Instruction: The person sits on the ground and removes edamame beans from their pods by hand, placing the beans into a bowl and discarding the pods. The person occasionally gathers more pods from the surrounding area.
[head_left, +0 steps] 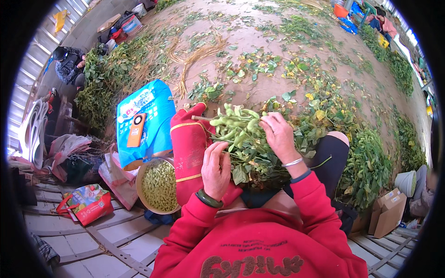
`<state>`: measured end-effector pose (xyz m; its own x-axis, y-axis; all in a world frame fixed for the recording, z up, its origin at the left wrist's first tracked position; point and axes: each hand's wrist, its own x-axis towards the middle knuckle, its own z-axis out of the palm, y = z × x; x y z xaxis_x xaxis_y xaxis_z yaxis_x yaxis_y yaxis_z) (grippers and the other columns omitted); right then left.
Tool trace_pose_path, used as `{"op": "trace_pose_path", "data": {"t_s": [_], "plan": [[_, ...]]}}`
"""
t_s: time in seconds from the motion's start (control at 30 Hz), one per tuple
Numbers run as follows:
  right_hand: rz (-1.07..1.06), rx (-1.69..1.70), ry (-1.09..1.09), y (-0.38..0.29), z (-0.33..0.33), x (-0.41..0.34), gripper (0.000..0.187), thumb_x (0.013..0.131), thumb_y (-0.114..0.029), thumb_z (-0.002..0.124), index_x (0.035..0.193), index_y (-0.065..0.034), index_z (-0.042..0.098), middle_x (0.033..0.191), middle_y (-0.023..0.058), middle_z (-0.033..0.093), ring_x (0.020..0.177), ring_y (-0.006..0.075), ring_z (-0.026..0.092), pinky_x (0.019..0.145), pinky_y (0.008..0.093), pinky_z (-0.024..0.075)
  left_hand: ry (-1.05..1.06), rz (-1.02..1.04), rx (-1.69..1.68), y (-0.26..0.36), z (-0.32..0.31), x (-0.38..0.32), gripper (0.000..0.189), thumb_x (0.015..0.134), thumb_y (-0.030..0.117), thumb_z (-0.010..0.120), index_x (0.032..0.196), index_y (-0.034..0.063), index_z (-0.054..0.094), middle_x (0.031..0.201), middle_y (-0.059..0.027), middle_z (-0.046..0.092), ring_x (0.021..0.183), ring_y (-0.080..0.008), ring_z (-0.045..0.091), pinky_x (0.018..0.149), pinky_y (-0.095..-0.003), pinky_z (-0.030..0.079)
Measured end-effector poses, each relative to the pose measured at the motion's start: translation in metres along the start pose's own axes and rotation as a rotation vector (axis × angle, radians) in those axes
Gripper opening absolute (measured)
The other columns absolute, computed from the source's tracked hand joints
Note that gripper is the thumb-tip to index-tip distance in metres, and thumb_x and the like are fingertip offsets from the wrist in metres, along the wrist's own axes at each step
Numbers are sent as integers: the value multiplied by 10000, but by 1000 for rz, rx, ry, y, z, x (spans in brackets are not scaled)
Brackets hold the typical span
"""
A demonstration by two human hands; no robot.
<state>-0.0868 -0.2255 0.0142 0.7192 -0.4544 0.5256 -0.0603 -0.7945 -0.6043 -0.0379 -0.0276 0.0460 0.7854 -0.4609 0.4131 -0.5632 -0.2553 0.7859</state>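
Observation:
A stalk of green soybean pods [236, 123] lies above my lap, its cut stem sticking out to the left. My right hand [281, 137], with a silver bangle at the wrist, has thumb and fingertips pinched at the pods' right end. Just below the pods is my left hand [216, 170], a dark green bangle on its wrist. Its fingers are bent upward, and whether they grip anything is unclear. Under both hands spreads a heap of leafy soybean plants [257, 170]. A red padded cloth [189, 153] covers my leg on the left.
A round tub [140, 184] of green pods or beans stands at left. Behind it, an orange phone [136, 130] lies on a blue bag [158, 114]. More soybean plants [366, 163] and cardboard boxes [387, 215] are at right. Two people [69, 66] [380, 24] sit farther off.

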Motion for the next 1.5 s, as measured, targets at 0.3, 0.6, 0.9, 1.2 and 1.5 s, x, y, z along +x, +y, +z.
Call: {"op": "trace_pose_path", "data": {"t_s": [0.3, 0.6, 0.9, 1.2, 1.5], "plan": [[88, -106, -106, -20, 37, -56, 124, 827, -203, 599, 902, -104, 588, 961, 49, 542, 652, 248, 604, 532, 345, 490, -259, -265, 201, -55, 22, -22, 190, 807, 176, 625, 892, 9, 596, 751, -174, 605, 692, -319, 601, 623, -363, 471], [268, -53, -158, -43, 9, -54, 331, 812, -117, 566, 1106, -26, 444, 1209, 176, 360, 849, 388, 560, 710, 438, 484, -548, -1150, -850, -71, 32, -32, 226, 876, 247, 551, 893, 25, 589, 611, 16, 523, 469, -44, 436, 421, -188, 302], [322, -14, -545, -52, 4, -85, 212, 881, -279, 513, 921, -77, 466, 712, 149, 613, 619, 340, 602, 494, 422, 459, -378, -1286, -1244, -75, 47, -45, 186, 898, 184, 553, 1024, 58, 604, 670, 58, 497, 475, -25, 367, 409, -165, 286], [438, 179, -533, -42, 24, -101, 182, 894, -215, 449, 875, -34, 455, 683, 187, 583, 627, 370, 590, 531, 470, 459, -390, -1173, -1069, -61, 48, -43, 182, 922, 242, 513, 825, 94, 551, 552, 60, 391, 434, -44, 304, 400, -199, 257], [594, 522, -527, -36, 26, -112, 109, 885, -112, 405, 885, -7, 432, 663, 210, 527, 648, 375, 565, 573, 469, 436, -387, -1003, -971, -64, 52, -52, 136, 911, 196, 526, 915, 72, 581, 636, 44, 484, 452, -27, 321, 412, -184, 252]]}}
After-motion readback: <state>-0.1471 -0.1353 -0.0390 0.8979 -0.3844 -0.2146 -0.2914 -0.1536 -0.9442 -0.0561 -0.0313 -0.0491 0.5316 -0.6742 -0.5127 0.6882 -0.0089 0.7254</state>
